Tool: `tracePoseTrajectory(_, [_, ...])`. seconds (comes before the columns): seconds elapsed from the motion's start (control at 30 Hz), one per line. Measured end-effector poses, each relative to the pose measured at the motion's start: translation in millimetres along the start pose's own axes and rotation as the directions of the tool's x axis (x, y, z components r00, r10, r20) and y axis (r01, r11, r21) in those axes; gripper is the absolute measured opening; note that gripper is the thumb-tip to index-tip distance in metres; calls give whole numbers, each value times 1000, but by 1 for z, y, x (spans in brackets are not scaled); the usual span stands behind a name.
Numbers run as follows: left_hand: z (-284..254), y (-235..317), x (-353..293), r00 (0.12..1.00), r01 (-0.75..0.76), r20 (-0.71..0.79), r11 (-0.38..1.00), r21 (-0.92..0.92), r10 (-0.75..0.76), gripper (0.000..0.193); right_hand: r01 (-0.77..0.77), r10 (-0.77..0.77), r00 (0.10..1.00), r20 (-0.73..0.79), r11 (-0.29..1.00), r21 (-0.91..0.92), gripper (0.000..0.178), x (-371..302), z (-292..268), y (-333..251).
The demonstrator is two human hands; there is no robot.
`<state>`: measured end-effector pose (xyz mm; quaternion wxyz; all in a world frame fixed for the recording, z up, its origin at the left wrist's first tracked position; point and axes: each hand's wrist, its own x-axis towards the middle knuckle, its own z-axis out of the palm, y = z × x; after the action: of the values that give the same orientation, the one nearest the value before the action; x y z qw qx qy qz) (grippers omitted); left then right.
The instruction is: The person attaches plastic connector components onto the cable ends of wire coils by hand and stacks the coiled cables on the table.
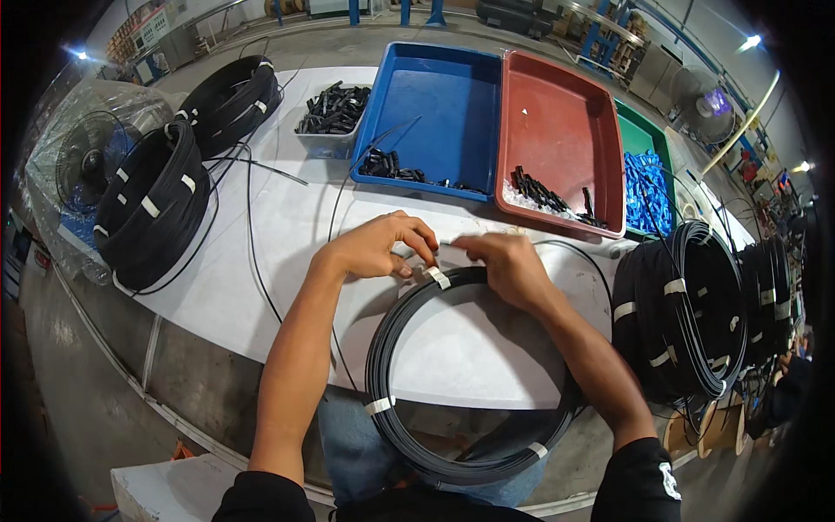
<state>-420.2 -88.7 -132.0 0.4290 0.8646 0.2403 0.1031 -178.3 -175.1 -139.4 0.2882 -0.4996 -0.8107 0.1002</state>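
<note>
A coil of black cable (pixel 379 358), bound with white tape bands, leans over the near table edge toward my lap. At its top, beside a white tape band (pixel 437 277), my left hand (pixel 380 246) bends its fingers and thumb together. Facing it, my right hand (pixel 515 268) is closed just above the coil's upper rim, slightly blurred. A small dark piece, perhaps a cable end, shows between the fingertips. What exactly each hand pinches is hidden.
Beyond my hands stand a blue tray (pixel 435 87) and a red tray (pixel 561 113) with black parts, and a green tray (pixel 641 135) of blue parts. A plastic tub (pixel 326 146) holds black pieces. Cable coils (pixel 156 196) stand left, more coils (pixel 648 304) right.
</note>
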Motion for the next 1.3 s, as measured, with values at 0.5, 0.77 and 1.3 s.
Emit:
tracePoseTrajectory(0.5, [8,-3,8,983,-61,-167,990,131,83,20,-25,30,996,-88,998,60,42,-12,-9,-25])
tracePoseTrajectory(0.77, [17,0,12,939,-169,-239,939,300,245,15,-53,102,966,-239,977,204,38,0,-14,-9])
tracePoseTrajectory(1.3, [23,13,16,921,5,-386,989,150,54,15,49,27,974,-223,944,327,41,-8,-21,-2])
